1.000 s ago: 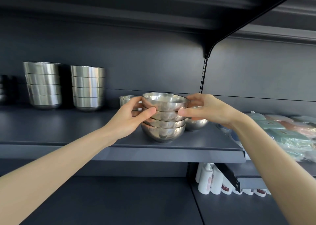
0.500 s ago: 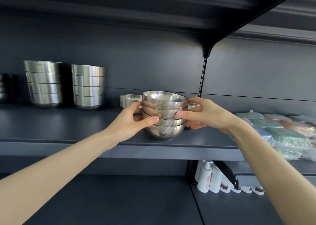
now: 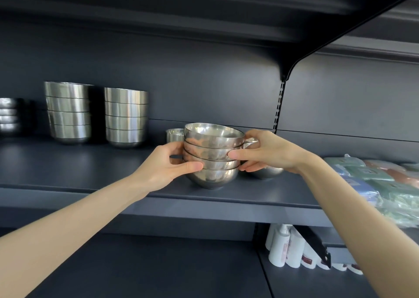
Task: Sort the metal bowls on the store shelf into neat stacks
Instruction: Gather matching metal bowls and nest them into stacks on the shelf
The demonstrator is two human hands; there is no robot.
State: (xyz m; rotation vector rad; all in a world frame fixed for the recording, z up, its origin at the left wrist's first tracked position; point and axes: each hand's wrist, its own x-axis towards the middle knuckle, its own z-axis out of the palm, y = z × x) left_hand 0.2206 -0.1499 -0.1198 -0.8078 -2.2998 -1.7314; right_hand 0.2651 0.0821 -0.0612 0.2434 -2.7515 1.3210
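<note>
Near the dark shelf's front edge, the stack of rounded shiny steel bowls stands clasped by the left hand and right hand. Both grips have slid lower and curl round it, seemingly squaring it up.

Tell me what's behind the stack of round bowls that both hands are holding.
Behind the stack, a small steel cup peeks out at its left. To its right sits another round bowl, mostly covered by the right hand. Anything directly behind the stack is hidden.
</note>
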